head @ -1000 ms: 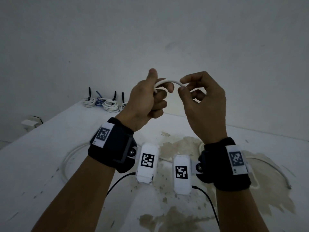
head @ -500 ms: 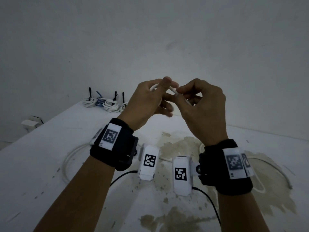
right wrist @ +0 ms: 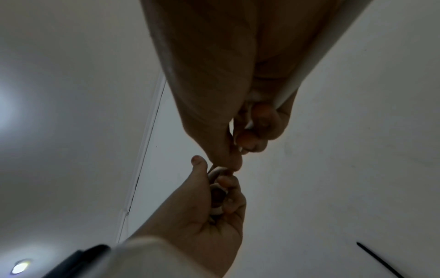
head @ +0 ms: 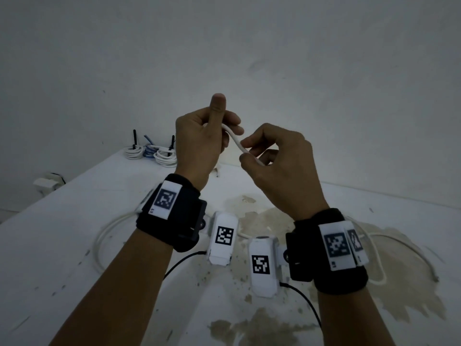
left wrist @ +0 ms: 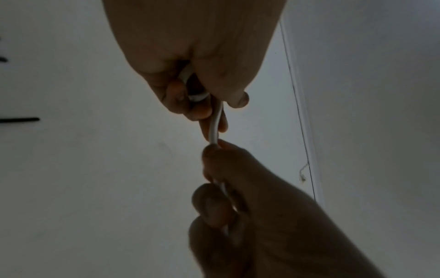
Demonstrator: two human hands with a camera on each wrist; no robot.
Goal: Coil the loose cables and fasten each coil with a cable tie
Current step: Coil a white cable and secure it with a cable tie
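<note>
Two hands, left (head: 199,143) and right (head: 279,161), each pinch one white cable (head: 234,141); three tied coils (head: 152,153) behind.

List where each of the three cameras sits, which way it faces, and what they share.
Head: on the head, facing forward and down at the left hand, right hand, both forearms and the table.
Left wrist: on the left wrist, looking along the left hand to the right hand.
Right wrist: on the right wrist, looking along the right hand to the left hand.
Shared: the cable held in both hands' fingers.
</note>
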